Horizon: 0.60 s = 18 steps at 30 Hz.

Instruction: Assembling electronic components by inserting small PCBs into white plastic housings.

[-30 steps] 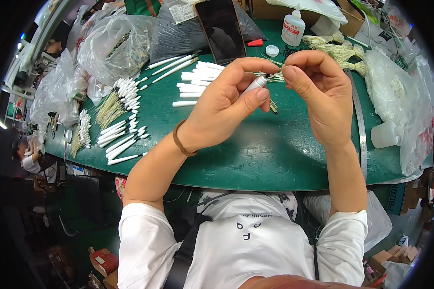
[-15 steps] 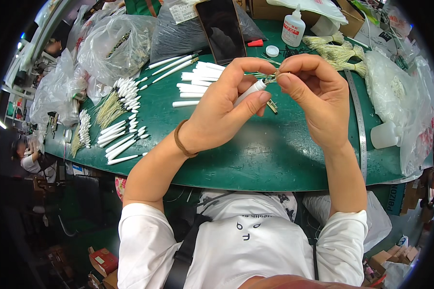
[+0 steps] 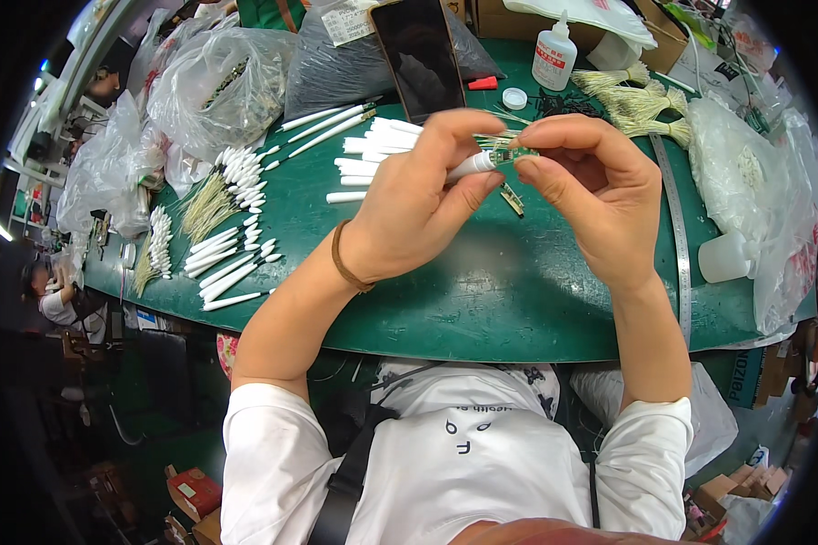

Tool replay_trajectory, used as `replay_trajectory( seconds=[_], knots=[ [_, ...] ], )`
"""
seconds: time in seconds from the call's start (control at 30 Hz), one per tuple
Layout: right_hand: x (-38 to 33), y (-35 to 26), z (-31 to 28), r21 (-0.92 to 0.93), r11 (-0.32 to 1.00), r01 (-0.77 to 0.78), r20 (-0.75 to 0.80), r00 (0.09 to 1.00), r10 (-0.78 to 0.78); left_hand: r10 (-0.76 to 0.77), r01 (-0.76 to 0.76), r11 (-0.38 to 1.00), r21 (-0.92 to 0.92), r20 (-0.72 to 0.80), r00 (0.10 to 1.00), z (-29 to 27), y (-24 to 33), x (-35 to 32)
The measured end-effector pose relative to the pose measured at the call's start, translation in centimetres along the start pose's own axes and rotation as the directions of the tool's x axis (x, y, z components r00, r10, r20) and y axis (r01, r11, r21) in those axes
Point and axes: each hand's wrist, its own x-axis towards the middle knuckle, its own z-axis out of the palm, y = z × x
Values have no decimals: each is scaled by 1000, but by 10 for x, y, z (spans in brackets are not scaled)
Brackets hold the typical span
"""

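Observation:
My left hand (image 3: 418,204) pinches a white pen-shaped tube (image 3: 471,164) by its tip end, raised above the green table (image 3: 482,291). My right hand (image 3: 595,195) grips a small green circuit strip with thin wires (image 3: 509,151) at the mouth of that tube. The two hands meet fingertip to fingertip. A small dark metal part (image 3: 513,200) lies on the table just below them. Behind the hands lies a row of white tubes (image 3: 373,150).
More white tubes and tips (image 3: 232,227) lie at the left. Clear plastic bags (image 3: 209,82) stand at the back left, a dark phone (image 3: 418,54) and a glue bottle (image 3: 553,45) at the back. Wire bundles (image 3: 632,100) and a white bag (image 3: 745,173) are at the right, beside a steel ruler (image 3: 677,245).
My hands have shifted slightly to the left and closer together, with the strip's end nearer the tube. Nothing on the table has moved.

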Motion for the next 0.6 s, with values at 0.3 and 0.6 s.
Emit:
replay_trajectory(
  seconds=[0.3, 0.6],
  knots=[
    [-3, 0, 4, -45, 994, 96, 42, 995, -94, 301, -261, 910, 323, -80, 950, 3, -6, 1],
    [-2, 1, 4, -170, 966, 193, 86, 980, -180, 324, -283, 878, 386, -45, 945, 1, -11, 4]
  ],
)
